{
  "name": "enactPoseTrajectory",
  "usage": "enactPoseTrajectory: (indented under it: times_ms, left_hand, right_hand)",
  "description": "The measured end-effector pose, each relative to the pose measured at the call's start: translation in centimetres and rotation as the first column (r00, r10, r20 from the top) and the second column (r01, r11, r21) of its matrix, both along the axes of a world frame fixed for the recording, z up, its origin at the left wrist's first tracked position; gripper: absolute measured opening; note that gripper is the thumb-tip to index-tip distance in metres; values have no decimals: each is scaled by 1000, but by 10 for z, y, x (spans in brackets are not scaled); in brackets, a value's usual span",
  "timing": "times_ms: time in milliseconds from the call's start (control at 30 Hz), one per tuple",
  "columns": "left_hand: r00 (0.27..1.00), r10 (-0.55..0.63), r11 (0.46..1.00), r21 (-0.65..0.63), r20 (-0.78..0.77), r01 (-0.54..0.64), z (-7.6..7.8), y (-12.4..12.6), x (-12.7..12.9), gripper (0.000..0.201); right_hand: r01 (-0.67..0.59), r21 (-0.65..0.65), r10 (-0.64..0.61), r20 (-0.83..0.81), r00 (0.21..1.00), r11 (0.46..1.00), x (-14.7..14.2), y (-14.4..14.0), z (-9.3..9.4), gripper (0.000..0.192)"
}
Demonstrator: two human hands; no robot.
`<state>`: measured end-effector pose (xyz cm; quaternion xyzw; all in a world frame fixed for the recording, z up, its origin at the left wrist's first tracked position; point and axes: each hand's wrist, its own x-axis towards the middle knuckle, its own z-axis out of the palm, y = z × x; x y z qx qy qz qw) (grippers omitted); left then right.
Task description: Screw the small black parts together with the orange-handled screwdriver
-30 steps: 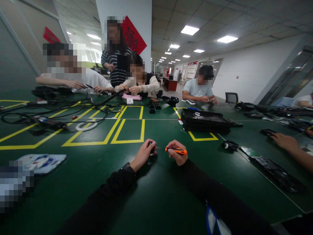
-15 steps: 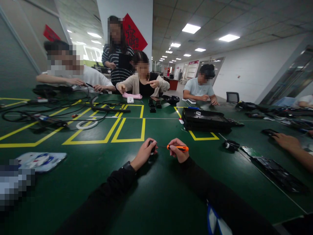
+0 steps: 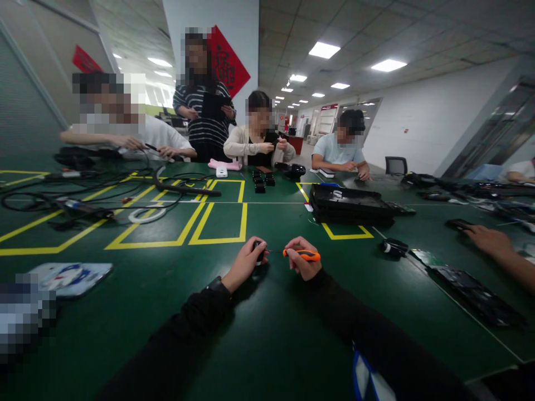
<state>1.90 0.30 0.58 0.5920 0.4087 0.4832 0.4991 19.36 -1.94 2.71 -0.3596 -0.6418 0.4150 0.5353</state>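
My left hand (image 3: 246,262) is closed around a small black object (image 3: 258,253) just above the green table (image 3: 267,345); its exact kind is hidden by the fingers. In my right hand (image 3: 304,262) is an orange and black screwdriver (image 3: 308,255), gripped by the handle between thumb and fingers. The screwdriver's thin shaft points left, with its tip at the black object; whether the two touch I cannot make out.
Stacked black trays (image 3: 346,203) lie ahead to the right. Tangled black cables (image 3: 83,206) and a white cable coil (image 3: 147,214) spread at left. A black plug-like piece (image 3: 395,248) and a black casing (image 3: 472,289) lie at right, near another person's hand (image 3: 491,242).
My hands stay almost in place, with the screwdriver still at the black object. Across the table, the person in the beige cardigan has brought both hands together around a dark item.
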Motion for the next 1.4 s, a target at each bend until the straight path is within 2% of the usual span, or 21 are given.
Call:
enactPoseTrajectory:
  times_ms: [67,233,300,433,567,633,733,833,967,1133,1200,1333,1400]
  left_hand:
    - [1000,-11,1000,3,-13,11,0,0,0,29]
    - [1000,-11,1000,10,-15,11,-1,1,-1,29]
    - [1000,-6,1000,1,-8,6,0,0,-1,29]
    - [1000,-1,1000,-22,5,1,0,0,0,30]
    - [1000,-15,1000,-18,10,15,0,0,0,30]
    - [1000,-17,1000,-1,1,17,0,0,0,29]
    - [1000,-9,1000,-1,-1,9,0,0,0,29]
    - [1000,2,1000,-14,6,-1,1,-1,0,30]
    - [1000,-9,1000,3,-12,9,3,-4,1,29]
    - [999,18,1000,17,-31,-17,5,-5,2,29]
    - [999,24,999,23,-39,-24,5,-5,2,29]
    - [999,41,999,36,-16,-40,5,-4,2,27]
    - [999,45,998,33,4,-45,4,-3,2,26]
  right_hand:
    - [-6,21,6,-5,1000,1000,1,1,0,12]
    - [-28,214,7,98,995,976,5,3,-3,9]
    - [-36,189,18,95,995,981,6,3,-4,16]
    - [10,21,-10,-2,1000,1000,3,4,-4,25]
    - [10,-53,-13,-54,998,999,2,6,-5,22]
    - [6,-20,-7,-52,999,1000,4,7,-5,16]
    - [-13,114,12,11,1000,993,6,7,-6,10]
    - [-48,201,35,69,997,978,8,6,-6,13]
    - [-14,101,9,51,999,995,6,4,-6,26]
    - [2,28,-3,21,1000,1000,3,4,-3,19]
    - [-1,58,0,21,1000,998,3,4,-2,14]
    - [-22,217,-1,103,995,976,5,4,-1,9]
    - [-41,227,15,115,993,973,6,3,-2,12]
